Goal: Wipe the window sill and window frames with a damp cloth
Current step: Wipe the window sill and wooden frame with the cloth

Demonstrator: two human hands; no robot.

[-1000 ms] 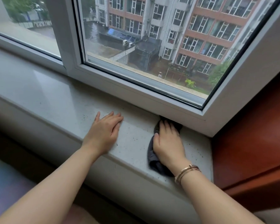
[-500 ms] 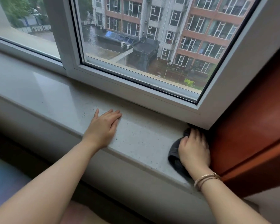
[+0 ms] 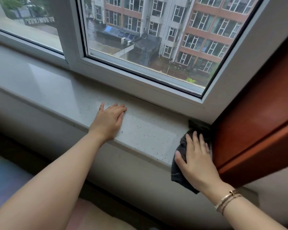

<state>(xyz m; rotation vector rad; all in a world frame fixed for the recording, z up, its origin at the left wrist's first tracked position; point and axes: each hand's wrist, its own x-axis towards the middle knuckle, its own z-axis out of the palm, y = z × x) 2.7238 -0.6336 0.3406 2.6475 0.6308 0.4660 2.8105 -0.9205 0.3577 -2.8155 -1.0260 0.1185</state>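
A pale speckled stone window sill (image 3: pixel 150 131) runs below a white window frame (image 3: pixel 140 83). My right hand (image 3: pixel 196 156) lies flat with straight fingers on a dark grey cloth (image 3: pixel 179 170), pressing it on the sill's right end against the wooden side panel. Part of the cloth hangs over the sill's front edge, and another part bunches in the back corner. My left hand (image 3: pixel 109 120) rests flat on the sill to the left, fingers straight, holding nothing.
A reddish-brown wooden panel (image 3: pixel 256 123) closes off the sill at the right. A vertical white mullion (image 3: pixel 68 30) divides the two panes. Small dark specks dot the sill. The wall drops away below the sill's front edge.
My right hand slid the cloth rightward along the sill into the corner by the wooden panel, then drew it back toward the front edge. My left hand stayed in place.
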